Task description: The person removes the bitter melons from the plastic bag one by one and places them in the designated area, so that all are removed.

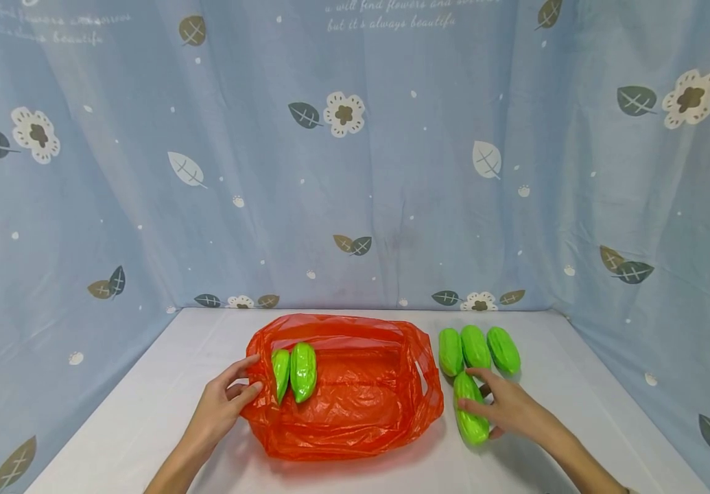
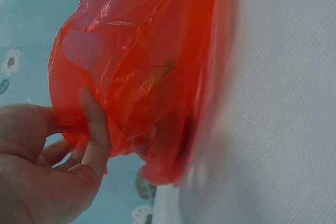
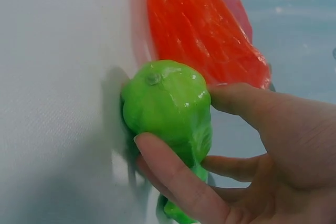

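Note:
A red plastic bag [image 1: 361, 405] lies with its mouth spread wide. My left hand [image 1: 221, 401] pinches the left side of its rim between thumb and fingers; in the left wrist view the thin film [image 2: 142, 40] bunches at the fingertips. Two bright green, ribbed toy gourds, including a gourd [image 1: 303, 372], are inside at the left end. To the right of the bag, my right hand [image 1: 503, 408] grips another green gourd [image 1: 470, 412]. In the right wrist view, fingers and thumb lie on either side of this glossy gourd [image 3: 165, 103], close over the white table.
Behind the gripped gourd, three more green gourds lie side by side: a left gourd [image 1: 451, 351], a middle gourd [image 1: 475, 346] and a right gourd [image 1: 503, 350]. A blue patterned curtain [image 1: 392, 171] surrounds the white table [image 1: 126, 425] at the back and sides.

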A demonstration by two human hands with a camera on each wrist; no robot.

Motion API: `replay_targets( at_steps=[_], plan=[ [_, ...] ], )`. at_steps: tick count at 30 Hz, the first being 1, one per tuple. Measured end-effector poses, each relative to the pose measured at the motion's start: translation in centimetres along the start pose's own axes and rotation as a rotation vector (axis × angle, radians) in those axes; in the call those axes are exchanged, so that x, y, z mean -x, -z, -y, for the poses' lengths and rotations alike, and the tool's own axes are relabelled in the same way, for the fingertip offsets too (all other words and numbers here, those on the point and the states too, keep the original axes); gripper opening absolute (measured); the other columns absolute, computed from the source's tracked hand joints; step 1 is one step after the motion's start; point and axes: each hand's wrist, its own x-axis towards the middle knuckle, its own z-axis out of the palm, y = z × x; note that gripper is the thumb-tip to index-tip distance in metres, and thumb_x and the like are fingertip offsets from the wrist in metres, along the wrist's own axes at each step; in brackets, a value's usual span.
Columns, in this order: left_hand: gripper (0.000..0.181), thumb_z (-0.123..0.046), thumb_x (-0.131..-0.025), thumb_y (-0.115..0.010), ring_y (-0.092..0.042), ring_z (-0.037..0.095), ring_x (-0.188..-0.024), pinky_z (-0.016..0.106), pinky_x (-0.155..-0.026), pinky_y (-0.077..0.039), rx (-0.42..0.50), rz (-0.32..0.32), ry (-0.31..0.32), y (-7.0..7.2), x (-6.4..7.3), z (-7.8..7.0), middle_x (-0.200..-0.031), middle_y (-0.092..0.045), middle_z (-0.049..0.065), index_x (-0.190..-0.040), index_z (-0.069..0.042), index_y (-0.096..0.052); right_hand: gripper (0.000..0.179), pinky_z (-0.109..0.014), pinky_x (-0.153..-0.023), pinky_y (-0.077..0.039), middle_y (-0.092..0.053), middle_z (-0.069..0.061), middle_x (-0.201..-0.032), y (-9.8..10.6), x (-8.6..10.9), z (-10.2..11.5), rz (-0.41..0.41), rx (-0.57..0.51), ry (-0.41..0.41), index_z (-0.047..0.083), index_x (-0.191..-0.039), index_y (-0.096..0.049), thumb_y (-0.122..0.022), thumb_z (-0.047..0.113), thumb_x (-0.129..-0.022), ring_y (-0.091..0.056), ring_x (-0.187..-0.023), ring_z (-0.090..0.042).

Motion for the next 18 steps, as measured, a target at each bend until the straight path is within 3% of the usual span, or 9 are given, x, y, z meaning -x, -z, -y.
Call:
replay_targets(
  at_steps=[18],
  plan=[
    [0.053, -0.018, -0.094, -0.067, -0.066, 0.011, -0.089, 0.025, -0.07, -0.057, 0.009, -0.001, 0.003, -0.01, -0.01, 0.05, -0.131, -0.056, 0.017, -0.143, -0.018, -0.048, 0.077, -0.034, -0.05, -0.056, -0.061, -0.02, -0.104, 0.51, 0.19, 0.02, 0.009, -0.032, -0.005, -0.003, -0.146, -0.035, -0.07, 0.036, -0.09, -0.065, -0.062, -0.02]
  ],
)
